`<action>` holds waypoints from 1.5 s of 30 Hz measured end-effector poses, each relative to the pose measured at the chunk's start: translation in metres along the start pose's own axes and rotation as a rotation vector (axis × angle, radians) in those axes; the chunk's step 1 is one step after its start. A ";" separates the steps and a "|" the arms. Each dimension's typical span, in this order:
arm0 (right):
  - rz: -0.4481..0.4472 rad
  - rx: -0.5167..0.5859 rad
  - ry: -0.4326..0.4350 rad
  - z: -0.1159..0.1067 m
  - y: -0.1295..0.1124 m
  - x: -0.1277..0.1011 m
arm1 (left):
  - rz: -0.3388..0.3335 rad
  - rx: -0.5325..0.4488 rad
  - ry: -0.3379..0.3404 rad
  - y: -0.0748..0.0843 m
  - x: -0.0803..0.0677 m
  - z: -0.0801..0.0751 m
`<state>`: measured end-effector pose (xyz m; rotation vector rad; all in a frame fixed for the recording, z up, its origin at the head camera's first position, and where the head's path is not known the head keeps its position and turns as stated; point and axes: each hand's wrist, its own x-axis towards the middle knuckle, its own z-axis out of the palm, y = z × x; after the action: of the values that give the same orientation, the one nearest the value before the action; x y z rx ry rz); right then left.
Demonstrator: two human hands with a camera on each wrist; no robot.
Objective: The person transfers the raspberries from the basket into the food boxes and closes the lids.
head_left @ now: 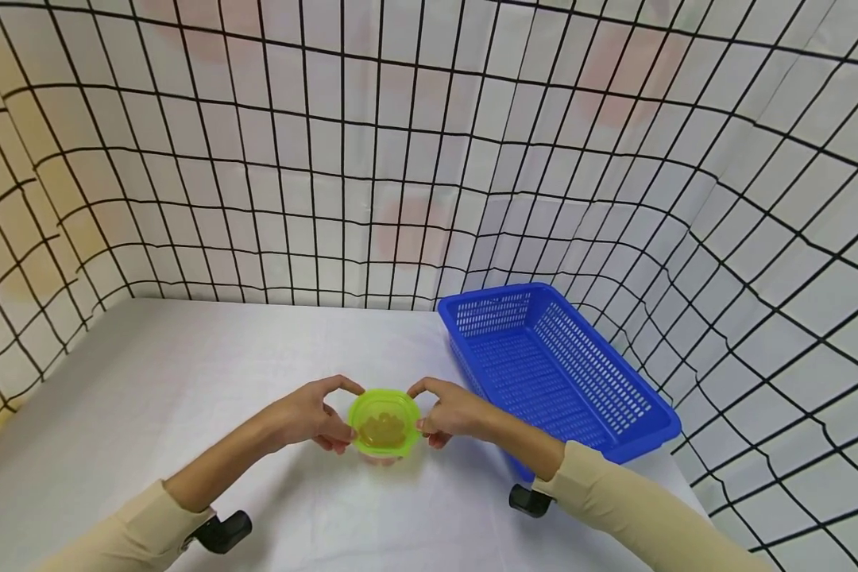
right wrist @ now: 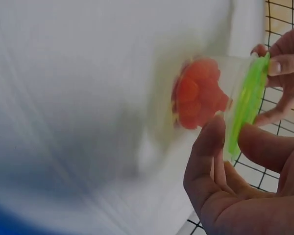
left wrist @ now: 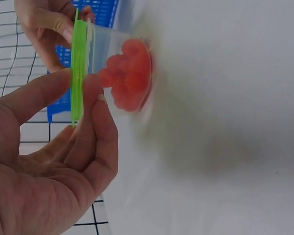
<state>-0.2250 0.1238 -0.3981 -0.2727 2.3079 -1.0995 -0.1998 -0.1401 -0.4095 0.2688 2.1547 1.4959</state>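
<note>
A small clear tub [head_left: 384, 433] with a green lid [head_left: 384, 419] stands on the white table [head_left: 186, 381], with red-orange pieces [left wrist: 126, 74] [right wrist: 198, 93] inside. My left hand [head_left: 313, 415] pinches the lid's left rim between thumb and fingers [left wrist: 95, 105]. My right hand [head_left: 452, 411] pinches the right rim in the same way, its fingers [right wrist: 210, 147] on the tub's side below the lid [right wrist: 245, 105]. In the left wrist view the lid [left wrist: 79, 68] shows edge-on, with the other hand behind it.
A blue slotted basket [head_left: 651, 413] lies to the right of the tub, running toward the back. White sheets with a black grid [head_left: 400, 159] wall the table on three sides. Cream sleeves [head_left: 615, 492] cover both forearms.
</note>
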 end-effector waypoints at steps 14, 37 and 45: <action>-0.007 0.074 0.007 0.000 -0.003 -0.007 | -0.014 0.080 -0.017 0.010 0.001 -0.001; 0.004 0.164 0.112 0.000 0.002 0.001 | -0.024 0.121 0.158 0.013 0.004 -0.005; -0.017 0.155 0.193 0.001 -0.001 0.010 | -0.018 0.137 0.182 0.005 0.007 -0.004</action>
<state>-0.2322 0.1186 -0.4020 -0.1313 2.3730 -1.3578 -0.2090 -0.1386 -0.4059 0.1655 2.4010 1.4131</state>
